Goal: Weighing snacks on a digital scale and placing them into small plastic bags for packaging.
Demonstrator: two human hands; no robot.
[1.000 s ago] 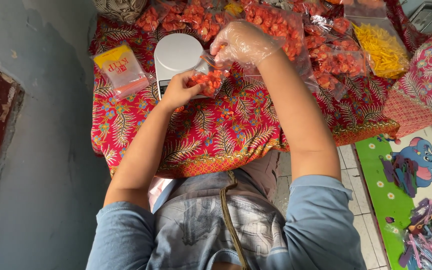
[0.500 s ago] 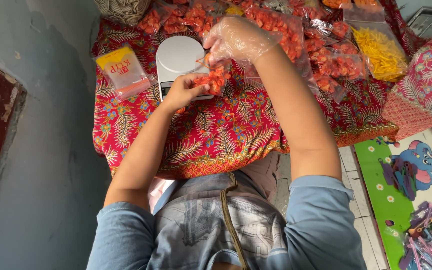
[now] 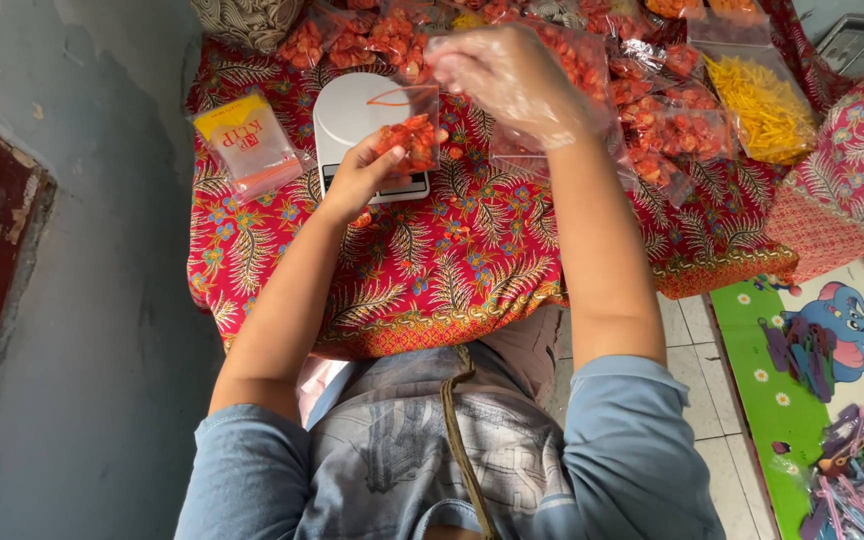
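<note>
Snack bag (image 3: 409, 128) pinched in left hand (image 3: 357, 180) over scale (image 3: 357, 125); gloved right hand (image 3: 512, 75) just beside, released.

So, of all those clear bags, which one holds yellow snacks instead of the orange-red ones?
The bag of yellow sticks at the far right of the patterned cloth. The other filled bags hold orange-red pieces, including the small bag the left hand holds.

Soft, even daylight; sharp picture, slight motion blur on gloved hand.
</note>
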